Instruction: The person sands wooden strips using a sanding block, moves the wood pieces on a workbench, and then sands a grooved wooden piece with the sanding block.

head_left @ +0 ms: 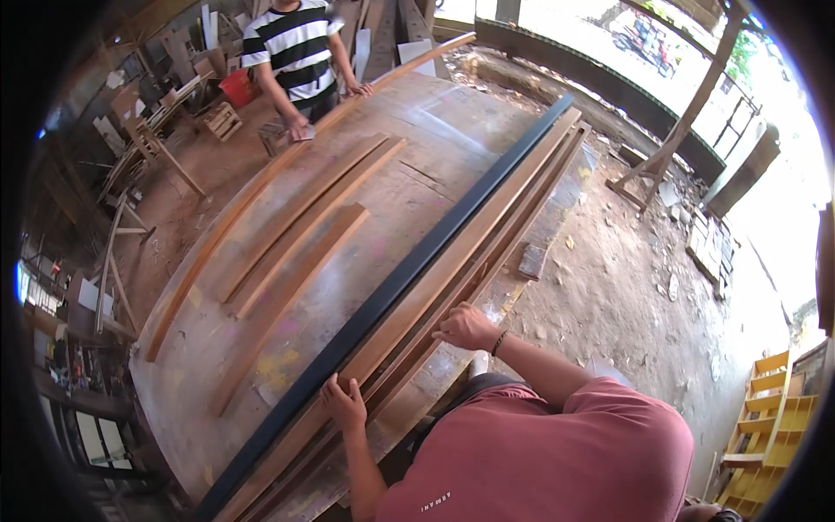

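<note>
Several long wooden pieces lie side by side along the near edge of the table. The outermost on the far side is a dark blue plank point(396, 291), with a brown wooden plank point(461, 239) right beside it. My left hand point(344, 402) rests on the brown plank, fingers apart, fingertips near the blue one. Over the reddish-brown grooved frame piece point(522, 228) closest to me is my right hand point(468, 328). Its fingers are curled together against the wood; whatever they may hold is hidden.
Shorter wooden strips point(291, 309) lie across the worktable point(426, 165). At the far side another person point(300, 52) in a striped shirt has both hands on a long strip point(217, 230). A wooden post point(687, 113) stands to the right, a yellow rack point(765, 435) lower right.
</note>
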`<state>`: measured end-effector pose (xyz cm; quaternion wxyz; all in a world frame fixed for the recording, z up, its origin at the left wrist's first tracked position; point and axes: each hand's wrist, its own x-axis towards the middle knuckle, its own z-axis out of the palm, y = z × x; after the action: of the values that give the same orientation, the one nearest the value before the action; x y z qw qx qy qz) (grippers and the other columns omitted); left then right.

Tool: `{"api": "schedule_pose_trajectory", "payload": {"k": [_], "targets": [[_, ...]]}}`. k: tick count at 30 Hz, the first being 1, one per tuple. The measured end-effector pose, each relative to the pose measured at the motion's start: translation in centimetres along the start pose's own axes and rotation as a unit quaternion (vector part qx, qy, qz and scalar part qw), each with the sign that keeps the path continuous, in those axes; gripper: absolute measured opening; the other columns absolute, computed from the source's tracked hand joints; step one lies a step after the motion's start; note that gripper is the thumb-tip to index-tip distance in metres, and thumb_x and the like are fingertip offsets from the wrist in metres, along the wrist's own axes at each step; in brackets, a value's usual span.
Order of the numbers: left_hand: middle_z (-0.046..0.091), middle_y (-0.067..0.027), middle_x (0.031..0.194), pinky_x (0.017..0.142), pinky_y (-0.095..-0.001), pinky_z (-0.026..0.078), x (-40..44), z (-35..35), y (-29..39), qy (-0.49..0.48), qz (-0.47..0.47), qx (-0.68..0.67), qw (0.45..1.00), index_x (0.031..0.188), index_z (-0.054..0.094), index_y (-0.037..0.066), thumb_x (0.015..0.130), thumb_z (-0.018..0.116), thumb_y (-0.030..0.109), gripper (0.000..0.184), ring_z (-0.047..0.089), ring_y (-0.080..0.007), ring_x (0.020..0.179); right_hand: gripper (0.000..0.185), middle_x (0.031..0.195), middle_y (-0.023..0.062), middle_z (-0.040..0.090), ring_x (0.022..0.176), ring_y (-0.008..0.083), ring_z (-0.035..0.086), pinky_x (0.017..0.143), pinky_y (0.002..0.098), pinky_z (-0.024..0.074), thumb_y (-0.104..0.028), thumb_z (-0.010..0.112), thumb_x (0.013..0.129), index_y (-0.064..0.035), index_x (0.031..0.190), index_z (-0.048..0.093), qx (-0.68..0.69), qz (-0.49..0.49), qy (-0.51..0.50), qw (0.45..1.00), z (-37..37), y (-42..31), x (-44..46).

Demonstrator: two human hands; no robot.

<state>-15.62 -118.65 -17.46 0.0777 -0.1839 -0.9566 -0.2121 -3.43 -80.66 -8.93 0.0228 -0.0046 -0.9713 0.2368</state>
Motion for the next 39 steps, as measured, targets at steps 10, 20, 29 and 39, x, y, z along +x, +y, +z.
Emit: {"api": "schedule_pose_trajectory", "payload": {"k": [10, 20, 29, 39], "targets": [[0.062, -0.0219, 0.134, 0.109, -0.0579, 0.046, -6.0, -5.4, -1.4, -0.063, 0.116, -0.141, 0.981, 0.140, 0.059, 0.005, 0.097, 0.077, 0.037, 0.057, 0.057, -0.0440, 0.128, 0.021, 0.104, 0.0131, 0.072, 0.107, 0.0370, 0.070, 0.092, 0.0493, 0.0582, -0.033, 0.070, 0.101, -0.0125, 0.103, 0.073, 0.086, -0.099, -0.032, 0.991, 8.8, -10.2, 0.4], [0.060, -0.0218, 0.141, 0.118, -0.0601, 0.039, -8.2, -5.6, -3.0, -0.067, 0.109, -0.113, 0.985, 0.151, 0.052, 0.006, 0.091, 0.081, 0.046, 0.078, 0.054, -0.0443, 0.134, 0.076, 0.151, 0.0137, 0.055, 0.145, 0.0340, 0.047, 0.118, 0.0512, 0.0414, -0.041, 0.085, 0.088, -0.0164, 0.154, 0.056, -0.082, -0.082, -0.047, 0.992, 9.5, -11.6, 0.5], [0.058, -0.0219, 0.145, 0.120, -0.0591, 0.036, -8.2, -4.5, -2.6, -0.067, 0.059, -0.064, 0.994, 0.153, 0.050, 0.007, 0.090, 0.082, 0.052, 0.084, 0.051, -0.0434, 0.139, 0.081, 0.150, 0.0107, 0.058, 0.144, 0.0319, 0.046, 0.118, 0.0528, 0.0369, -0.044, 0.086, 0.083, -0.0180, 0.153, 0.056, -0.106, -0.092, -0.075, 0.987, 11.6, -7.2, 1.7], [0.071, -0.0122, 0.120, 0.104, -0.0499, 0.046, -6.4, -5.3, -1.3, 0.009, -0.023, -0.137, 0.990, 0.129, 0.068, 0.010, 0.099, 0.075, 0.045, 0.046, 0.064, -0.0376, 0.119, 0.070, 0.145, 0.0139, 0.059, 0.142, 0.0385, 0.046, 0.116, 0.0584, 0.0376, -0.048, 0.083, 0.087, -0.0145, 0.145, 0.061, -0.103, -0.166, -0.153, 0.969, 8.9, -6.9, 3.9]]}}
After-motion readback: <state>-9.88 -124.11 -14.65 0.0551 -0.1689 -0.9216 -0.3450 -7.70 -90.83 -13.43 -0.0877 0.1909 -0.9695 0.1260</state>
